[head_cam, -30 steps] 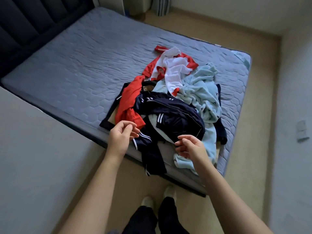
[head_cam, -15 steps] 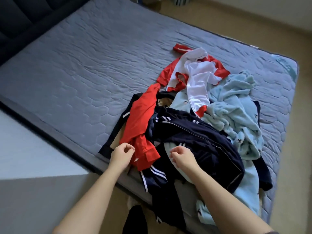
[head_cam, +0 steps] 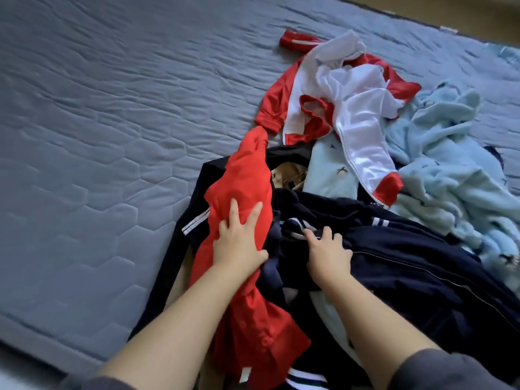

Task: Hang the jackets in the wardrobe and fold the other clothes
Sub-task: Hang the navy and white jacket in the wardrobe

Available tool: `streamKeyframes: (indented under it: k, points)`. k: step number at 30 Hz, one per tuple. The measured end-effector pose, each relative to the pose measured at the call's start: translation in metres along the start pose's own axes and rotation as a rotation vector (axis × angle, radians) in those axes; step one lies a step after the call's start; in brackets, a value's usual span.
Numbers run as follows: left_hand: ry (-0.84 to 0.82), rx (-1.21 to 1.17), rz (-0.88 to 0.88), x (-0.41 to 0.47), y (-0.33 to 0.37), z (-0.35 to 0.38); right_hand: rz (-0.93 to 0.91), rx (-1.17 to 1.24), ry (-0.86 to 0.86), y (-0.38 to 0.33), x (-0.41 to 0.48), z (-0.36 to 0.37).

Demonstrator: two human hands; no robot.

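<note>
On the bed, the left hand lies spread on the red garment; the right hand curls its fingers into the navy jacket. Best pin the red piece down, then lift the jacket by its collar so nothing tangled follows.

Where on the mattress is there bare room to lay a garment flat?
The broad bare stretch of mattress left of the red garment, running on beyond the red-and-white jacket, is free. Crowded: the right side, where the navy jacket and light blue fleece overlap down to the near edge.
</note>
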State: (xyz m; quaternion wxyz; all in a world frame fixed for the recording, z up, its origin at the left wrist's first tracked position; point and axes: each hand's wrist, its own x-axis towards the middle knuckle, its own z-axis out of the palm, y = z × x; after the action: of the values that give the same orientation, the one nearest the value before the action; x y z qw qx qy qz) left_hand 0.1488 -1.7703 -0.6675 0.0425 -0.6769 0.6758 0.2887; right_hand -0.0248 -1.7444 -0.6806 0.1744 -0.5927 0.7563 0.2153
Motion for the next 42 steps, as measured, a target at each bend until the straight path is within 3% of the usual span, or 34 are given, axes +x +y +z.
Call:
streamKeyframes:
  k: [2,4,7,11,13,15,17,20,23,25,27,29,31,33,35,38,40,42]
  points:
    - [0.046,0.104,0.014,-0.003,-0.007,0.009,-0.057,-0.004,0.115,0.011,0.004,0.01]
    - [0.151,0.037,-0.003,-0.006,-0.026,0.008,-0.043,0.131,0.126,0.02,0.005,0.009]
    - [0.281,-0.144,-0.137,-0.014,-0.07,-0.018,0.153,0.465,0.022,0.033,0.002,-0.001]
    - [0.482,-0.217,-0.399,-0.025,-0.124,-0.075,0.331,1.089,-0.098,0.044,-0.019,-0.019]
    - [0.478,-0.181,-0.453,-0.028,-0.136,-0.097,0.43,1.288,-0.116,0.036,-0.034,-0.03]
    - [0.39,-0.13,-0.388,-0.029,-0.137,-0.108,0.556,1.604,-0.073,0.015,-0.043,-0.046]
    - [0.334,-0.139,-0.287,-0.03,-0.13,-0.111,0.623,1.884,-0.174,-0.012,-0.047,-0.066]
    - [0.33,-0.27,-0.264,-0.033,-0.117,-0.109,0.479,1.935,-0.477,-0.053,-0.057,-0.103]
    - [0.316,-0.593,-0.287,-0.029,-0.106,-0.113,0.277,1.916,-0.517,-0.089,-0.068,-0.137]
    - [0.171,-0.812,-0.21,-0.029,-0.098,-0.115,0.181,2.051,-0.593,-0.108,-0.073,-0.157]
    - [-0.056,-0.89,-0.081,-0.037,-0.089,-0.11,0.06,1.872,-0.489,-0.116,-0.063,-0.153]
    - [-0.184,-0.823,-0.072,-0.042,-0.083,-0.096,0.028,1.391,-0.275,-0.102,-0.056,-0.132]
    - [-0.153,-0.834,-0.176,-0.044,-0.078,-0.083,0.153,0.938,-0.137,-0.071,-0.054,-0.102]
    - [-0.139,-0.899,-0.223,-0.045,-0.066,-0.068,0.279,0.727,-0.117,-0.037,-0.057,-0.072]
    - [-0.187,-0.793,-0.252,-0.041,-0.048,-0.049,0.307,0.62,-0.203,-0.008,-0.06,-0.045]
    - [-0.195,-0.429,-0.438,-0.027,-0.016,-0.023,0.14,0.433,-0.335,0.008,-0.061,-0.019]
    - [-0.103,-0.395,-0.591,-0.019,-0.009,-0.017,-0.059,0.209,-0.355,0.006,-0.063,-0.008]
    - [0.068,-0.45,-0.658,-0.017,-0.022,-0.012,-0.154,0.058,-0.259,0.01,-0.062,-0.003]
